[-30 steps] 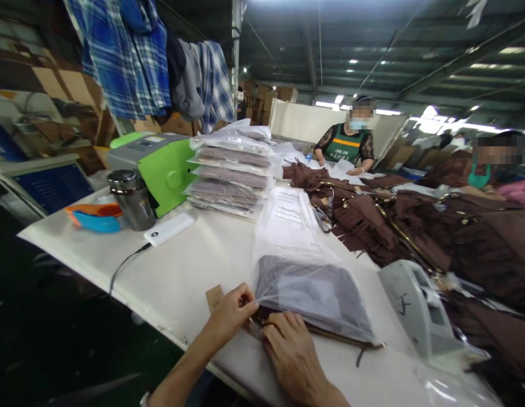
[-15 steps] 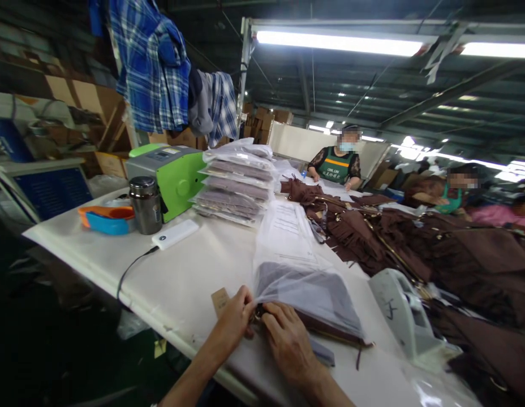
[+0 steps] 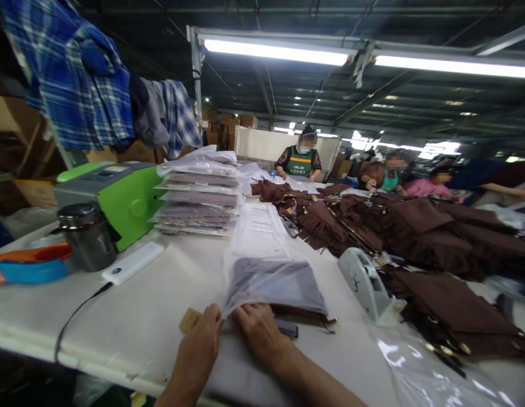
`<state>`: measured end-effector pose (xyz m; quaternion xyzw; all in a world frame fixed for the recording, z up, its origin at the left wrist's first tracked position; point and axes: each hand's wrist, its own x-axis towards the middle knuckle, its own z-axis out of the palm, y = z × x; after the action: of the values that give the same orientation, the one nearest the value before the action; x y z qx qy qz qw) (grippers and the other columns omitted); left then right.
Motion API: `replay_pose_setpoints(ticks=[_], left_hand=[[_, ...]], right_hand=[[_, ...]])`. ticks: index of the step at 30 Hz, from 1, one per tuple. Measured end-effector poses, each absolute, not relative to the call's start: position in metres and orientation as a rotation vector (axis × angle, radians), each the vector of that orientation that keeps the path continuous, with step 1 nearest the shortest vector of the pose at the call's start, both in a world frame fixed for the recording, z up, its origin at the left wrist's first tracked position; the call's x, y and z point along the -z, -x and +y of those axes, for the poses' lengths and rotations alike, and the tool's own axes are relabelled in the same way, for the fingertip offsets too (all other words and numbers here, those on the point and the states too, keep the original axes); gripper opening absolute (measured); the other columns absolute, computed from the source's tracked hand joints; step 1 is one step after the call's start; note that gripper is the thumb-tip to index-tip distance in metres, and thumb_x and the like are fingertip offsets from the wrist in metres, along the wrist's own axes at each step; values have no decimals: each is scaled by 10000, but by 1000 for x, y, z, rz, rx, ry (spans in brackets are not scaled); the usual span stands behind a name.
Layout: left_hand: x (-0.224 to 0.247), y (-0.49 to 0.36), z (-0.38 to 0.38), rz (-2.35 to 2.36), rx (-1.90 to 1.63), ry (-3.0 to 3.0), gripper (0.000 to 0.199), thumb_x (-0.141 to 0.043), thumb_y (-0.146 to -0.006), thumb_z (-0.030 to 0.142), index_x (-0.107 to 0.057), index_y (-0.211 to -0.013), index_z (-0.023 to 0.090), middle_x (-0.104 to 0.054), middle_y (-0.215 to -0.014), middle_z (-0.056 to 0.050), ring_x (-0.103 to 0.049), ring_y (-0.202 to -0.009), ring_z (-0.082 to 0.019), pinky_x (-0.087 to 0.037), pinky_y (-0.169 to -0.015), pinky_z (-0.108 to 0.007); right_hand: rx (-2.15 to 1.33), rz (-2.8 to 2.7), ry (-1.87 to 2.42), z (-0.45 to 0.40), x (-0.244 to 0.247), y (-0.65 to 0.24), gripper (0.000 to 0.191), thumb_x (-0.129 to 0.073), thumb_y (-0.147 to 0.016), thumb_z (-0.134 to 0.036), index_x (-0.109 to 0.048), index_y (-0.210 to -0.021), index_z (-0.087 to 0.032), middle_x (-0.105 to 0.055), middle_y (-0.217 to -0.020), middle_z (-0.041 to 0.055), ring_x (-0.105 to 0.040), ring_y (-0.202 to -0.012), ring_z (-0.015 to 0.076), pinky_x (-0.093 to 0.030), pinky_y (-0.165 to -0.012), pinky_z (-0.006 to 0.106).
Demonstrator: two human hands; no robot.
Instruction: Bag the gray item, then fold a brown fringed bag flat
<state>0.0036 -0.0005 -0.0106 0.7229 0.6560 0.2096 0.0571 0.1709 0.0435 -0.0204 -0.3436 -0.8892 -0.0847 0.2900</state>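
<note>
A brown zippered bag (image 3: 288, 311) lies on the table, mostly inside a clear plastic bag (image 3: 275, 282). Its near edge and zipper pull stick out of the opening. At the opening's left corner, my left hand (image 3: 203, 339) is closed in a pinch on the plastic. My right hand (image 3: 262, 336) is curled at the near edge of the brown bag, its fingertips partly hidden under the plastic. A tan tag (image 3: 189, 321) shows beside my left hand. Just right of my right hand lies a small dark grey object (image 3: 287, 328), partly covered.
Packed bags (image 3: 198, 192) form a stack at the back left, beside a green-grey machine (image 3: 127, 198), a steel flask (image 3: 87, 237) and a white power bank (image 3: 133, 264). A tape dispenser (image 3: 368, 285) stands right, before heaped brown bags (image 3: 415, 226). Co-workers (image 3: 300, 161) are across the table.
The view has swung right and nearer the table. My right fingers have moved from the metal hardware at the bag's corner to under the plastic edge. My left hand still pinches the plastic.
</note>
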Motion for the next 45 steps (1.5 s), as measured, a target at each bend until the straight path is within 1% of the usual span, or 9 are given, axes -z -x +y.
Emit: replay_pose_setpoints(ticks=[6, 11, 16, 22, 26, 31, 34, 38, 45], left_hand=[[13, 3, -7, 1973, -1174, -2483, 231, -393, -962, 246, -546, -1135, 221, -597, -1277, -103, -674, -971, -211, -554, -692, -267], [14, -70, -19, 1097, -1006, -2845, 335, -377, -935, 134, -561, -1200, 223, -677, -1176, -60, -642, -1081, -162, -524, -922, -228], [30, -168, 13, 829, -873, -2959, 407, -444, -923, 126, -490, -1327, 129, -584, -1340, -128, -541, -1242, -261, -482, -1029, -386], [23, -211, 49, 836, -811, -2906, 259, -486, -943, 137, -584, -1182, 147, -646, -1221, -102, -597, -1134, -239, -480, -1001, -379], [10, -209, 53, 911, -727, -2861, 130, -533, -938, 190, -635, -1018, 204, -691, -1053, -33, -640, -1005, -201, -516, -891, -319], [5, -205, 56, 1095, -623, -2802, 170, -490, -954, 184, -635, -869, 211, -684, -855, 8, -655, -813, -148, -513, -735, -225], [0, -196, 60, 1306, -614, -2781, 224, -427, -932, 100, -636, -931, 181, -685, -946, -65, -643, -916, -222, -510, -831, -338], [-5, -182, 55, 1462, -606, -2785, 360, -394, -854, -7, -620, -1095, 137, -644, -1168, -157, -573, -1125, -303, -427, -992, -494], [24, -200, 28, 935, -882, -3081, 297, -406, -956, 141, -575, -1199, 149, -623, -1247, -121, -584, -1134, -241, -457, -979, -387]], right_hand=[[152, -2176, 793, 0, 8, -233, 203, -463, -936, -115, -621, -1018, -211, -708, -1038, 44, -620, -1023, 183, -481, -913, 348], [165, -1771, 1359, -11, 18, -339, 206, -565, -891, -238, -629, -1087, -237, -667, -1109, 91, -608, -1071, 266, -497, -908, 458], [-462, -1523, 1605, 12, 21, -380, 331, -582, -808, -348, -629, -1088, -179, -692, -923, 80, -660, -701, 208, -545, -651, 337], [-619, -1454, 1582, 32, 7, -372, 176, -575, -782, -350, -664, -725, -210, -664, -676, 20, -629, -656, 196, -509, -625, 285], [-827, -1268, 1581, 35, 14, -374, 263, -497, -803, -426, -623, -765, -198, -659, -637, 18, -637, -551, 196, -458, -405, 248], [-978, -1129, 1546, 36, 23, -377, 374, -547, -742, -551, -609, -801, -187, -651, -601, 6, -615, -478, 184, -436, -341, 241], [-982, -1115, 1545, 35, 21, -376, 368, -571, -738, -556, -615, -761, -191, -586, -500, -27, -537, -396, 148, -357, -307, 212], [-948, -1124, 1532, 32, 18, -374, 299, -604, -738, -496, -619, -706, -199, -581, -535, -27, -570, -482, 144, -349, -329, 184], [-1024, -1062, 1516, 33, 20, -374, 325, -590, -737, -522, -591, -748, -197, -580, -525, -41, -501, -369, 122, -386, -315, 212]])
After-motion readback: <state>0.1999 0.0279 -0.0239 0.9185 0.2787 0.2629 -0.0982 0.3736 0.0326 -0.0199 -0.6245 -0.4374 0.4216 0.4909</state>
